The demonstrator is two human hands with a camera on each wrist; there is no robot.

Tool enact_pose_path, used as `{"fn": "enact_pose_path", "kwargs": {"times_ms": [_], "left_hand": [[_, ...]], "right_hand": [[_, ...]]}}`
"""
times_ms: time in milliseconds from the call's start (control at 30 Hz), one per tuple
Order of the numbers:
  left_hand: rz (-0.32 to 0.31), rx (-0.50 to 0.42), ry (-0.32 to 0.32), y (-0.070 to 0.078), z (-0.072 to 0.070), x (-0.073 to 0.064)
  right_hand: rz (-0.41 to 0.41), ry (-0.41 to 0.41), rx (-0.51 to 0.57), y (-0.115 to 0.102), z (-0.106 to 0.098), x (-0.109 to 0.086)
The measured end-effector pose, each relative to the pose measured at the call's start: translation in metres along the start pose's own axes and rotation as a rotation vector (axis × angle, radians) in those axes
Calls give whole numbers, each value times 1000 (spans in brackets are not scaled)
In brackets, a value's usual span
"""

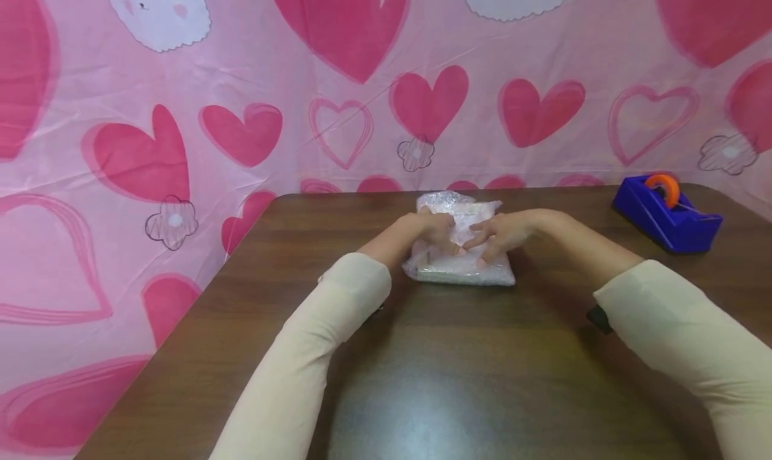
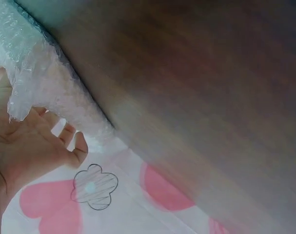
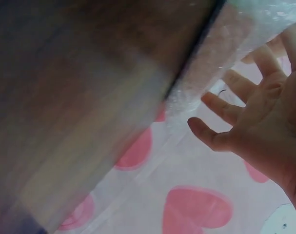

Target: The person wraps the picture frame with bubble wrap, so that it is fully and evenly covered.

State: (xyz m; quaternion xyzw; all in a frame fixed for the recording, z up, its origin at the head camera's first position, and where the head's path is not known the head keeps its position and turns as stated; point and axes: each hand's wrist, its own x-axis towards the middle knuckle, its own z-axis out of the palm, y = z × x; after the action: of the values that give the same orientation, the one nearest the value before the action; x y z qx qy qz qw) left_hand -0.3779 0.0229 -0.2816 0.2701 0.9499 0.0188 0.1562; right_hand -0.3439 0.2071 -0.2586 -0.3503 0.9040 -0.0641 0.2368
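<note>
A flat, box-shaped parcel in clear bubble wrap [image 1: 461, 271] lies near the far side of the table, and what is inside is hidden. On its left part rests my left hand [image 1: 437, 232], fingers bent loosely over the wrap. My right hand [image 1: 505, 232] reaches in from the other side, its fingers spread across the top, with the fingertips of both hands close together at the middle. A loose flap of the wrap [image 2: 23, 95] hangs beside the left palm in the left wrist view. The right wrist view has the right fingers [image 3: 226, 107] relaxed and apart beside the wrap.
A blue tape dispenser [image 1: 666, 222] with an orange-cored roll [image 1: 662, 188] stands at the back right of the brown wooden table [image 1: 422, 366]. Behind the table's far edge and along its left hangs a pink cloth [image 1: 259, 64] printed with hearts.
</note>
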Motion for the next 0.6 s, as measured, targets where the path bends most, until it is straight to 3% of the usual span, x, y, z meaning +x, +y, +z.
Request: {"fn": "enact_pose_path", "kwargs": {"times_ms": [133,267,467,600], "left_hand": [[15,9,-11,1,0,0],[42,30,-9,4,0,0],[33,62,-16,7,1,1],[42,98,-23,8,2,3]], "right_hand": [[8,70,-72,-8,0,-2],[54,194,-130,-21,-2,-15],[-4,413,-165,-38,-13,-55],[0,559,-121,-37,-23,-90]]}}
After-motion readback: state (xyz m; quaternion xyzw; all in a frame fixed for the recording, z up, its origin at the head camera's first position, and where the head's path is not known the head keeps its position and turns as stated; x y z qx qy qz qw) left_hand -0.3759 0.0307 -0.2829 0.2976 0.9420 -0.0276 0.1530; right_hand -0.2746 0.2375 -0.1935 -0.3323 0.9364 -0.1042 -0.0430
